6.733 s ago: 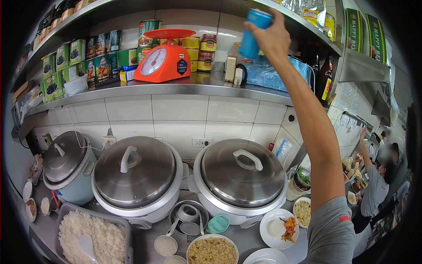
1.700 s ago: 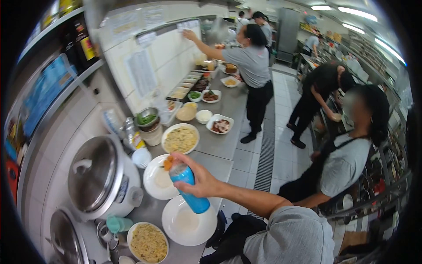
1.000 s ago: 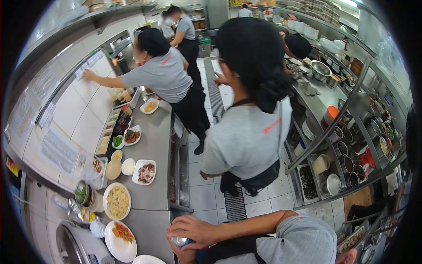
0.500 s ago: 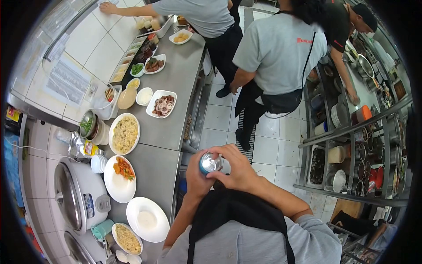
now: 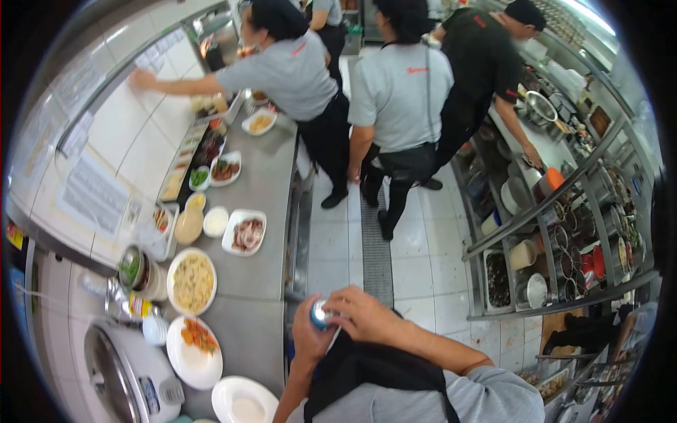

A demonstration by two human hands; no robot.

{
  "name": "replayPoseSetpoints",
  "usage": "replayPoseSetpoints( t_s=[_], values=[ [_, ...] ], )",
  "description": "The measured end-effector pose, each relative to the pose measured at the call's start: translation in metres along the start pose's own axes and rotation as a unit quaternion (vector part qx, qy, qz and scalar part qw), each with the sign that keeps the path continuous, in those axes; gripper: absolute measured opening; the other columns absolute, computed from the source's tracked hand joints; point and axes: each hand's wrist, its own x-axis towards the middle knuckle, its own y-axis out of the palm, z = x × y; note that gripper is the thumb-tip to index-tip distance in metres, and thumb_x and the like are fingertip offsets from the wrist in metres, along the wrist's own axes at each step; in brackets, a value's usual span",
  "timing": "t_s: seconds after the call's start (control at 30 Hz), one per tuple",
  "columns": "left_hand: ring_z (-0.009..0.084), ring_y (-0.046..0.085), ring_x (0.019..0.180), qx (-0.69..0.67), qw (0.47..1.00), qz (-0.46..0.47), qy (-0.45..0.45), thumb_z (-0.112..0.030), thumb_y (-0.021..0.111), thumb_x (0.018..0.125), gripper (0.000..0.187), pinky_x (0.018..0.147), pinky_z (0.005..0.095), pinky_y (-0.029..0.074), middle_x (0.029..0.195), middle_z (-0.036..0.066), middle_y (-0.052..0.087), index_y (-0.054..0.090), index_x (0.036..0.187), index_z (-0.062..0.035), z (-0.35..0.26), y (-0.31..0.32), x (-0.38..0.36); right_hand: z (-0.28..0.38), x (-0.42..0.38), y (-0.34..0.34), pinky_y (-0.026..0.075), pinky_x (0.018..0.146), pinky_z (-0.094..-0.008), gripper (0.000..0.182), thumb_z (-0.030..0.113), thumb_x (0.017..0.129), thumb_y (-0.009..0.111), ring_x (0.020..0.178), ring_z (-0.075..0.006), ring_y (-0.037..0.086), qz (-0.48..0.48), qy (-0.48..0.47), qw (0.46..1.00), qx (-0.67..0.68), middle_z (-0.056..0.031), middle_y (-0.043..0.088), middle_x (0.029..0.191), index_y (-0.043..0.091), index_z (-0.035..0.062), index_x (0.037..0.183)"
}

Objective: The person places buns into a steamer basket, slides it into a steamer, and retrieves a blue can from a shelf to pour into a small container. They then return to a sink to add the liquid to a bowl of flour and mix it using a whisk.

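Note:
A blue drinks can [image 5: 319,319] with a silver top is held in front of my chest, over my black apron. My left hand [image 5: 306,337] is wrapped around its side. The fingers of my right hand [image 5: 361,314] are bent over the can's top and near side; the tab is hidden or blurred. To the left, on the steel counter, are a white plate with orange-red food [image 5: 190,370], an oval dish of yellow fried rice [image 5: 212,299] and a plate with a white mound [image 5: 227,396].
A steel counter [image 5: 261,317] runs along the left, with a rice cooker [image 5: 134,374] and a square bowl of sliced meat and onion [image 5: 227,243]. Co-workers [image 5: 405,99] stand ahead in the aisle. A metal rack [image 5: 493,243] with pots and tubs lines the right.
My view has tilted up, so the co-workers show more fully. The can and both hands sit lower in view, and the right fingers now cover more of the can's top.

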Motion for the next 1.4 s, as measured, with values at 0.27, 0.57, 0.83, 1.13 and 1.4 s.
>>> replayPoseSetpoints(
  t_s=[0.27, 0.57, 0.83, 1.13, 1.4],
  values=[
    [0.0356, 0.062, 0.102, -0.012, 0.994, 0.092, -0.064, -0.01, 0.081, 0.065, 0.062, 0.086, 0.0384, 0.049, 0.112, 0.018, 0.062, 0.052, 0.12, -0.0011, 0.019, 0.02, 0.034, -0.049, 0.029, -0.009, 0.05, 0.085, -0.0403, 0.025, 0.011, 0.08, 0.066, 0.098, -0.0334, 0.06, 0.058, -0.034, 0.996, -0.052, -0.0143, 0.062, 0.104, 0.063, 0.0057, 0.104],
    [0.0368, 0.06, 0.105, 0.02, 0.98, 0.192, -0.056, -0.01, 0.079, 0.066, 0.063, 0.088, 0.0396, 0.049, 0.115, 0.019, 0.06, 0.051, 0.122, -0.0025, 0.023, 0.071, 0.149, -0.131, 0.08, -0.072, 0.051, 0.079, -0.0398, 0.022, 0.01, 0.078, 0.068, 0.088, -0.0327, 0.061, 0.017, 0.061, 0.998, 0.007, -0.0117, 0.062, 0.093, 0.065, 0.0086, 0.1],
    [0.0382, 0.059, 0.107, 0.012, 0.959, 0.276, -0.054, -0.013, 0.079, 0.066, 0.072, 0.09, 0.0404, 0.048, 0.116, 0.021, 0.059, 0.044, 0.128, -0.0038, 0.006, 0.137, 0.237, -0.186, 0.104, -0.164, 0.049, 0.086, -0.0364, 0.019, 0.009, 0.076, 0.071, 0.103, -0.0295, 0.057, 0.026, 0.056, 0.998, -0.032, -0.0082, 0.062, 0.103, 0.067, 0.0095, 0.095],
    [0.0208, 0.057, 0.101, -0.135, 0.892, 0.419, -0.101, -0.011, 0.08, 0.059, 0.067, 0.09, 0.0331, 0.045, 0.107, 0.009, 0.056, 0.046, 0.116, -0.007, 0.03, 0.189, 0.337, -0.253, 0.136, -0.212, 0.05, 0.085, -0.0358, 0.019, 0.003, 0.073, 0.069, 0.099, -0.0262, 0.058, -0.054, -0.03, 0.998, 0.011, -0.0034, 0.065, 0.105, 0.069, 0.0098, 0.091],
    [0.0179, 0.056, 0.106, -0.201, 0.843, 0.492, -0.087, -0.01, 0.08, 0.058, 0.071, 0.094, 0.032, 0.043, 0.113, 0.008, 0.058, 0.05, 0.123, -0.0055, 0.079, 0.251, 0.447, -0.328, 0.212, -0.261, 0.05, 0.084, -0.0349, 0.032, -0.001, 0.065, 0.07, 0.096, -0.0247, 0.059, -0.044, 0.003, 0.999, -0.028, 0.0008, 0.068, 0.102, 0.071, 0.0128, 0.094]
  ],
)
